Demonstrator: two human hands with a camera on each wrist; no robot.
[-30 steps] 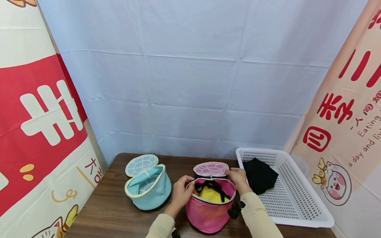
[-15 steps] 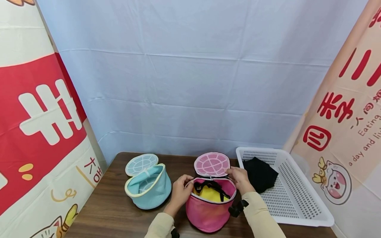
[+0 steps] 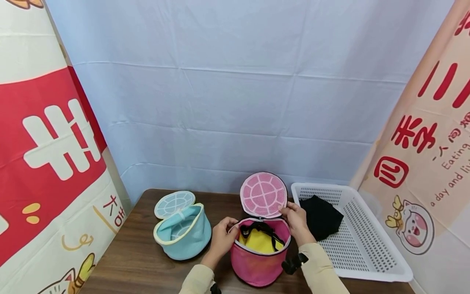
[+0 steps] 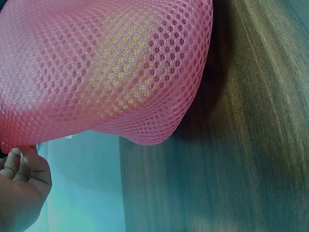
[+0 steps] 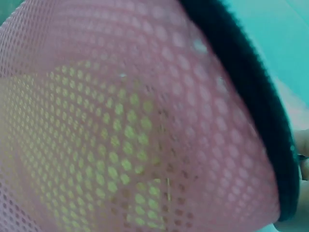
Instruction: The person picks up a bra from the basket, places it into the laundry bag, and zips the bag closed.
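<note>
The pink mesh bag (image 3: pixel 258 267) stands on the table with its mouth open, a yellow item (image 3: pixel 260 241) with black straps inside. Its round pink lid (image 3: pixel 263 194) is raised nearly upright at the back. My left hand (image 3: pixel 222 240) pinches the left side of the rim. With thumb and fingers, my right hand (image 3: pixel 296 221) grips the lid's lower right edge. Yellow shows through the pink mesh (image 4: pixel 120 63) in the left wrist view, where the left hand (image 4: pixel 24 183) is at the lower left. In the right wrist view, mesh (image 5: pixel 96 121) hides most of the right hand.
A light blue mesh bag (image 3: pixel 191 241) with its lid folded back stands to the left on the brown table (image 3: pixel 125 261). At right, a white perforated basket (image 3: pixel 352 255) holds a black cloth item (image 3: pixel 321 217). A pale curtain (image 3: pixel 235 102) hangs behind.
The pink lid has swung up from lying nearly flat behind the bag, with my right hand rising slightly at its edge. My left hand has stayed at the rim.
</note>
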